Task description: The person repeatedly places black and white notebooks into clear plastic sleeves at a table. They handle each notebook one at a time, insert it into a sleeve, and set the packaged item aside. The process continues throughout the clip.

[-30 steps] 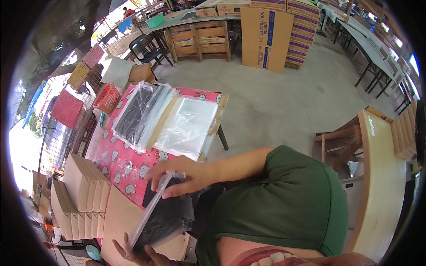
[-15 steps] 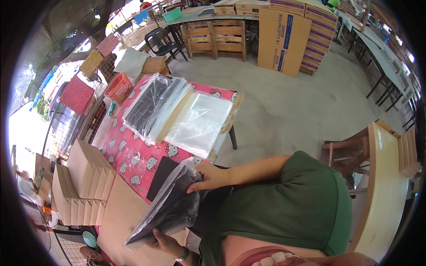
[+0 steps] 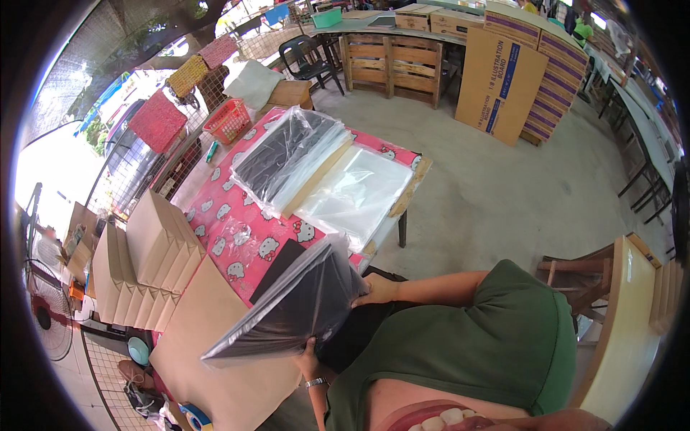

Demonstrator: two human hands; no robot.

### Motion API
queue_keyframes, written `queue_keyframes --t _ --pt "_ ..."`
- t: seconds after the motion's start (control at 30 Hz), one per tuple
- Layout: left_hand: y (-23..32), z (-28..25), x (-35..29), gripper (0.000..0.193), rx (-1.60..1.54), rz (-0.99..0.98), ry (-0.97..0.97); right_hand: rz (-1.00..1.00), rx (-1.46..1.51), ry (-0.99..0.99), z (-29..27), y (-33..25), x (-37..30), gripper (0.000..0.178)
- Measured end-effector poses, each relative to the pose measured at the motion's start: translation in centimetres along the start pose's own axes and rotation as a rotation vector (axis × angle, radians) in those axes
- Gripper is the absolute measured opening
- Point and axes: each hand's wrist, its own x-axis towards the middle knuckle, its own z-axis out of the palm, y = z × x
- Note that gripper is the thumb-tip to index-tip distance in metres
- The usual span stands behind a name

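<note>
A black sheet in a clear plastic bag [image 3: 287, 305] is held tilted in front of me, its broad face turned up. My left hand [image 3: 307, 359] grips its lower edge, with a watch on the wrist. At its right edge my right hand [image 3: 372, 291] is closed on the plastic, fingertips partly hidden. Beneath and behind the bag, a loose black sheet [image 3: 277, 267] lies on the pink patterned tabletop [image 3: 208, 215]. Farther back on that table are a pile of bagged black sheets [image 3: 284, 154] and, to its right, a pile of clear plastic bags [image 3: 359, 190].
Large brown sheets [image 3: 215, 352] and stacks of folded brown board [image 3: 154, 251] sit at the left. A red basket [image 3: 226, 121] stands past the far left corner. Tall cartons [image 3: 499, 86] rise at the back. A light wooden table [image 3: 611, 316] is at my right.
The bagged sheet has been tipped up and spread flatter. My right hand has shifted from its top face to the right edge. The whole view has swung left.
</note>
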Motion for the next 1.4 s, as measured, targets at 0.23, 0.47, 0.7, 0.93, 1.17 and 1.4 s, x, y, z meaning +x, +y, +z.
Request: queue_keyframes --t 0.23,0.47,0.7,0.93,1.17,1.4 --pt "1.7 0.4 0.1 0.054 0.031 -0.017 0.037 0.065 -0.166 -0.129 -1.1 -1.8 1.1 0.031" --pt "13.0 1.0 -5.2 0.08 -0.121 0.711 0.734 -0.285 -0.979 -0.293 -5.4 -17.1 3.9 0.024" --pt "24.4 4.4 -8.7 0.095 0.905 0.922 0.038 -0.35 -1.177 -0.656 -1.1 -20.7 6.6 0.011" --pt "22.2 5.9 -5.2 0.053 1.289 0.713 -0.042 -0.284 -0.953 -0.617 -3.0 -19.4 6.8 0.019" --pt "22.3 6.3 -5.4 0.022 1.206 0.695 -0.002 0.065 -0.605 -0.287 -11.4 -10.0 4.6 0.022" --pt "24.5 2.6 -7.4 0.017 0.859 0.561 0.117 0.405 -0.319 -0.592 -4.5 -4.7 -0.3 0.041"
